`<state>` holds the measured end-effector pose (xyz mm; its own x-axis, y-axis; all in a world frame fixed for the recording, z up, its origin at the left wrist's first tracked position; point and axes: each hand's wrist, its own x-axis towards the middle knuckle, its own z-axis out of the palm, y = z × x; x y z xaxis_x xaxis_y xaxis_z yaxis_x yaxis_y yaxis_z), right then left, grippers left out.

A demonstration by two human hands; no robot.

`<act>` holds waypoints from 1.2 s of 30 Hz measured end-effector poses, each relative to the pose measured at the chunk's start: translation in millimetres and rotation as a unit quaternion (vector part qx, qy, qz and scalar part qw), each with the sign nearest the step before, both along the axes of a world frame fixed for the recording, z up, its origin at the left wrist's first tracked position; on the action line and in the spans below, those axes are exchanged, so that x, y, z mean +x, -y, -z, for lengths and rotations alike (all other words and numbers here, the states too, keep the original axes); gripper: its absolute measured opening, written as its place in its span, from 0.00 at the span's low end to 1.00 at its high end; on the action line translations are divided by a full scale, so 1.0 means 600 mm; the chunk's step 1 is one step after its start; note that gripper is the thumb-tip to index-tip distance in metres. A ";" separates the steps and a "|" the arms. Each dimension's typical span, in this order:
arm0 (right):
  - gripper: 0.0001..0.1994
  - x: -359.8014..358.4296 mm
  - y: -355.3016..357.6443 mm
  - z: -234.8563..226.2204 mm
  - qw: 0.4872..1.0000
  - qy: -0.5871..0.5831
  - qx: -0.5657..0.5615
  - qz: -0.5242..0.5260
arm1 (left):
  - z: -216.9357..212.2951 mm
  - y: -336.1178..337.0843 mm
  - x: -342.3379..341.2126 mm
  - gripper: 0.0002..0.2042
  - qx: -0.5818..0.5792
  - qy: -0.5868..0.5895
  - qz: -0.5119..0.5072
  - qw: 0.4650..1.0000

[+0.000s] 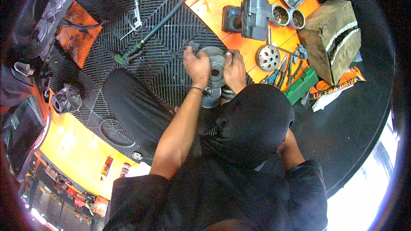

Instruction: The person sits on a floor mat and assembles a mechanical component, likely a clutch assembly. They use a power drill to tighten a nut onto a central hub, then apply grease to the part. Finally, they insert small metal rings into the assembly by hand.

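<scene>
Between my two hands is a round grey metal disc (217, 62) with a raised hub and a dark centre hole. My left hand (197, 66) is closed on its left edge, and my right hand (235, 70) grips the right edge with the fingers folded. By the left fingertips shows a small dark piece (193, 45); I cannot make out what it is or whether it is held. Just below the disc, close to my legs, sits a second shiny round metal part (210, 99), partly hidden by my left wrist.
An impact wrench (256, 13) stands right of the black grid mat (158, 60), by two round cans (280, 16), a perforated round metal part (268, 57), pliers (289, 70), a green box (302, 85) and a wooden block (329, 38). A hose (171, 10) and air blow gun (136, 19) lie ahead.
</scene>
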<state>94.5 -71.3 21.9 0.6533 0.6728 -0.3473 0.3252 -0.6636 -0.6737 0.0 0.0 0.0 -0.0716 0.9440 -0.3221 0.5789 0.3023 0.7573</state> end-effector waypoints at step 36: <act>0.17 -0.001 -0.018 0.156 0.990 0.113 -0.068 0.053 | 0.121 -0.001 0.008 0.27 -0.155 -0.118 -0.100 0.976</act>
